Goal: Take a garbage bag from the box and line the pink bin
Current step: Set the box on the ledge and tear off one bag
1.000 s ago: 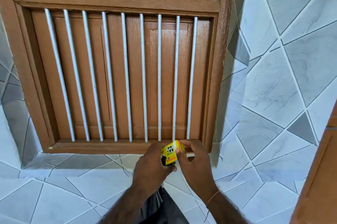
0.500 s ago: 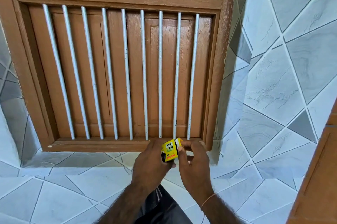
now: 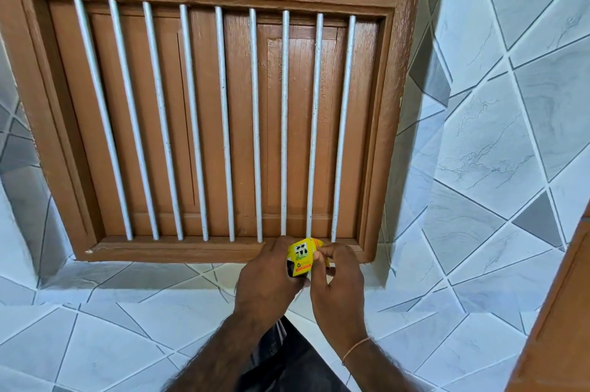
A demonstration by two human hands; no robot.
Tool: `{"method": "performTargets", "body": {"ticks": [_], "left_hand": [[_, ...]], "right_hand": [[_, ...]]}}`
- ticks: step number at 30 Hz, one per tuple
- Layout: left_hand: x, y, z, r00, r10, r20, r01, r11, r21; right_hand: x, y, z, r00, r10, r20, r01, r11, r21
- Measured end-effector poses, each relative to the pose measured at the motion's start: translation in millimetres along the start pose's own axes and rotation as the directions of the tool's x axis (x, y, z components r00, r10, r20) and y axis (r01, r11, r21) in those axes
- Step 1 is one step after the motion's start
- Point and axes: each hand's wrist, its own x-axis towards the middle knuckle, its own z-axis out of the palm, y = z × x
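The left hand (image 3: 266,280) wraps the small yellow box (image 3: 301,259) from the left, fingers curled round its far side and its grip closed on the carton; the right hand (image 3: 338,283) meets the box from the right, thumb and forefinger pinching the orange flap end (image 3: 319,244) at the box's upper right corner; the remaining right fingers are curled below that pinch. The box is held tilted, its printed yellow face toward the camera, with black pictograms and a small orange band near its lower edge; a dark opening shows at its lower left end, against the left palm. The box sits between both hands, in the air just in front of the bottom rail of a brown wooden window frame (image 3: 204,251); whether it touches the rail cannot be told. A thin thread bracelet (image 3: 356,348) circles the right wrist.

White vertical bars (image 3: 223,123) cross the frame in front of closed brown shutters. Grey and white tiles (image 3: 488,149) in a diagonal pattern cover the wall to the right and the ledge below the frame. A brown wooden edge (image 3: 562,321) stands at the near right. Dark clothing (image 3: 287,359) shows between the forearms.
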Motion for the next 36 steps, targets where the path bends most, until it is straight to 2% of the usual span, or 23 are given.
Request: {"method": "performTargets", "body": {"ticks": [4, 10, 14, 17, 20, 22, 25, 27, 30, 32, 34, 35, 36], "left_hand": [[3, 2, -1, 0.999, -0.019, -0.045, 0.02, 1.0, 0.005], [9, 4, -4, 0.999, -0.031, -0.043, 0.032, 0.999, 0.028], [11, 1, -4, 1.0, -0.018, -0.017, 0.02, 0.996, 0.084], [10, -9, -8, 0.999, -0.036, 0.018, 0.033, 0.992, 0.126], [7, -29, -16, 0.995, -0.103, -0.001, 0.102, 0.99, 0.098], [5, -39, -21, 0.988, -0.147, -0.036, 0.15, 0.985, 0.08], [6, -44, -29, 0.974, -0.215, -0.079, 0.213, 0.977, -0.028], [8, -44, -37, 0.971, -0.221, -0.095, 0.211, 0.972, -0.101], [11, -47, -48, 0.974, -0.218, -0.067, 0.201, 0.959, -0.2], [12, -49, -54, 0.972, -0.231, -0.044, 0.209, 0.934, -0.288], [14, -49, -59, 0.968, -0.251, -0.015, 0.22, 0.875, -0.431], [14, -50, -62, 0.967, -0.254, 0.006, 0.222, 0.834, -0.506], [15, -48, -64, 0.967, -0.253, 0.032, 0.225, 0.787, -0.574]], "right_hand": [[-4, 3, 7, 1.0, -0.014, 0.019, 0.012, 0.997, 0.081], [-9, 5, 13, 0.998, 0.007, 0.055, -0.01, 0.999, 0.053], [2, 11, 17, 0.996, 0.076, 0.049, -0.084, 0.981, 0.177], [17, 36, 19, 0.958, 0.285, -0.041, -0.269, 0.938, 0.219], [30, 75, 20, 0.86, 0.498, -0.109, -0.472, 0.858, 0.201], [38, 95, 24, 0.831, 0.54, -0.133, -0.527, 0.841, 0.121], [48, 113, 33, 0.841, 0.529, -0.115, -0.53, 0.848, 0.022], [52, 123, 37, 0.862, 0.499, -0.088, -0.507, 0.854, -0.12], [52, 132, 34, 0.854, 0.52, 0.002, -0.496, 0.816, -0.297], [49, 127, 29, 0.857, 0.514, -0.041, -0.503, 0.817, -0.28], [40, 106, 25, 0.932, 0.345, -0.113, -0.362, 0.907, -0.215], [31, 89, 27, 0.959, 0.278, -0.053, -0.283, 0.951, -0.126], [20, 68, 31, 0.953, 0.286, 0.102, -0.288, 0.957, 0.01]]}}
